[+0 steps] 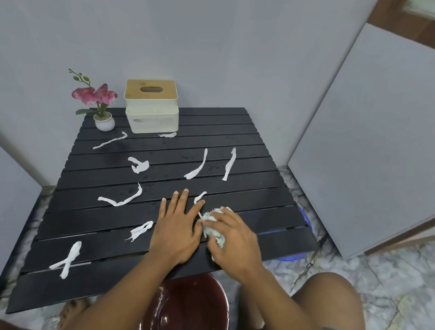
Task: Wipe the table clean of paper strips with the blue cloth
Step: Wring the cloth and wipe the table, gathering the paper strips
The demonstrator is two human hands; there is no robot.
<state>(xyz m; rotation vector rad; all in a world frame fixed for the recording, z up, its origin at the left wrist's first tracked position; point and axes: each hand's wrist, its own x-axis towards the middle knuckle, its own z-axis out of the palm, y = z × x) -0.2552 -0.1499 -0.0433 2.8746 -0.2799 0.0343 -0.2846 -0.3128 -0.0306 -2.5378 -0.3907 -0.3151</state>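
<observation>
Blue cloth: bunched in your right hand, whose fingers curl round it, pressed to the near right part of the table.
- Handling: judged soft, light and limp. It will fold under any push, so keep it wadded in the palm and press downward while you sweep.
- Colour: reads pale, only faintly blue. Most of it is covered by your fingers, so its full extent cannot be told.

Left hand: flat on the slats just left of the cloth, fingers straight and spread, holding nothing.

Paper strips: about nine, white, twisted, scattered from the far left to the near left edge.
- One short strip lies at your left fingertips, and another seems caught between the two hands.
- Handling: judged very light and easily torn. Small specks on the middle slats look like wet spots, so the strips may cling to the slats there. They could also snag in the gaps between slats. Gather them with the cloth rather than pinching each one.

Bucket: dark red, on the floor below the near edge, partly hidden by your forearms. What it holds is unclear.

Basin: blue, under the right side, seen only through the slats and past the table corner.

Tissue box and flower pot: at the far left. A small strip lies just in front of the box, and the table behind the box is hidden.
</observation>
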